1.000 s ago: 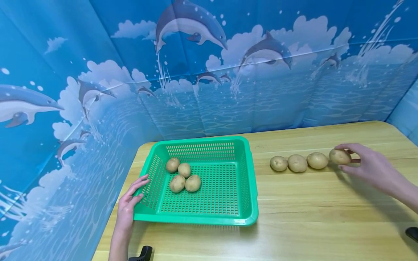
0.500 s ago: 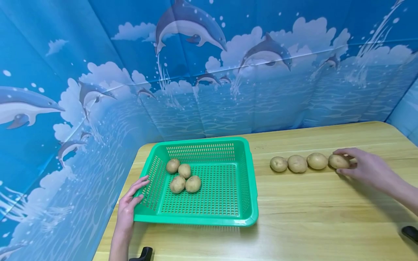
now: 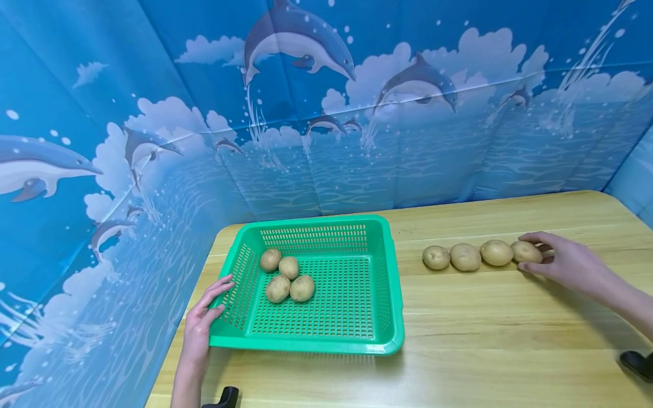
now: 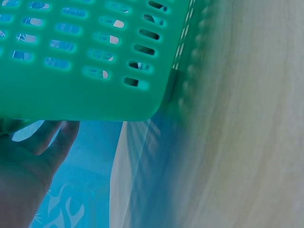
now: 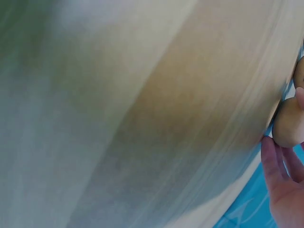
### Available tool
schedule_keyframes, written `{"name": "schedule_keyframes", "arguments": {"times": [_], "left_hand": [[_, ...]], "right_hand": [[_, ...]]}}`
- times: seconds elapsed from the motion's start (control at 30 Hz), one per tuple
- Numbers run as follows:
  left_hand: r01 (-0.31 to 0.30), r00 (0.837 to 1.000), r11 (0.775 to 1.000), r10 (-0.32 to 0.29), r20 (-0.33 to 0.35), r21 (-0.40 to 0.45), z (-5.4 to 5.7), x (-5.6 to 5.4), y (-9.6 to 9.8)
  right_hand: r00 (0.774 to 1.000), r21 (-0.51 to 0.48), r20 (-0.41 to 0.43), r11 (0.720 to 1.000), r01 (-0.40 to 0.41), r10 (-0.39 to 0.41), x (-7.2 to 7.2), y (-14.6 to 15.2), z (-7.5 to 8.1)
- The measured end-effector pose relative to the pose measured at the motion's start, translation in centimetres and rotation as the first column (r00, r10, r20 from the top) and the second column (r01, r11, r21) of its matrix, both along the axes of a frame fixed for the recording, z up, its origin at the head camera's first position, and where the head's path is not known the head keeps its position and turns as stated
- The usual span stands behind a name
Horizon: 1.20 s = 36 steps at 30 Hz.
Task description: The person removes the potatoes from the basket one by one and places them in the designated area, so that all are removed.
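Observation:
A green plastic basket (image 3: 311, 342) sits on the left part of the table, with several potatoes (image 3: 278, 289) grouped inside near its left wall. My left hand (image 3: 200, 320) grips the basket's left rim, fingers over the edge. To the right of the basket, my right hand (image 3: 571, 262) holds a potato (image 3: 526, 252) between thumb and fingers, at the right end of a row. That potato touches its neighbouring potato (image 3: 496, 253); further left in the row lie a flatter potato (image 3: 465, 257) and a rounder potato (image 3: 436, 257). In the right wrist view the held potato (image 5: 288, 124) is partly cut off.
The wooden table (image 3: 469, 340) extends in front of the row. A blue dolphin-print curtain (image 3: 326, 164) hangs behind and on the left. Black device parts show near the left wrist (image 3: 224, 396) and right wrist (image 3: 636, 362).
My right hand has moved the potato slightly left and down, closing the gap to the row. The left hand and basket have stayed in place.

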State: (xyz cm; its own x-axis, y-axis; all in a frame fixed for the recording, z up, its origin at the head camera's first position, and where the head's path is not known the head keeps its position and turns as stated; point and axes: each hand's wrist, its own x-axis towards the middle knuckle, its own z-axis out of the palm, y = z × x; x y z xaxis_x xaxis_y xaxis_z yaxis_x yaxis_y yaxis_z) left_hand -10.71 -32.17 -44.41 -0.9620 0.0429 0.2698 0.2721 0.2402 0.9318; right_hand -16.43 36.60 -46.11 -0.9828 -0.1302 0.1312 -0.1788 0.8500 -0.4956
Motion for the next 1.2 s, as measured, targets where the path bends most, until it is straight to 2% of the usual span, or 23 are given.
{"name": "schedule_keyframes", "arguments": {"times": [0.27,0.57,0.73,0.9,1.0,1.2], "left_hand": [[-0.01,1.0,1.0,0.01,-0.001,-0.001,0.0,0.1,-0.1],[-0.021,1.0,1.0,0.021,0.004,0.02,0.2,0.2,0.1],[-0.012,1.0,1.0,0.012,0.0,0.017,0.2,0.2,0.2],[-0.013,1.0,1.0,0.013,-0.005,0.018,0.3,0.1,0.4],[-0.014,1.0,1.0,0.015,-0.004,0.021,0.3,0.1,0.5],[-0.018,1.0,1.0,0.018,0.005,0.012,0.1,0.1,0.3]], "right_hand": [[0.999,0.004,0.046,1.0,0.005,-0.005,-0.3,0.2,0.0],[0.999,0.004,0.036,0.999,-0.031,0.031,-0.3,0.1,-0.3],[0.999,-0.041,0.041,0.999,-0.009,0.011,0.0,0.1,-0.1],[0.999,-0.076,0.029,0.997,0.034,-0.032,0.8,0.1,0.8],[0.998,-0.075,0.001,0.995,0.061,-0.062,1.3,-0.1,1.5],[0.987,-0.093,-0.119,0.991,0.096,-0.107,2.2,-1.5,2.2]]}}
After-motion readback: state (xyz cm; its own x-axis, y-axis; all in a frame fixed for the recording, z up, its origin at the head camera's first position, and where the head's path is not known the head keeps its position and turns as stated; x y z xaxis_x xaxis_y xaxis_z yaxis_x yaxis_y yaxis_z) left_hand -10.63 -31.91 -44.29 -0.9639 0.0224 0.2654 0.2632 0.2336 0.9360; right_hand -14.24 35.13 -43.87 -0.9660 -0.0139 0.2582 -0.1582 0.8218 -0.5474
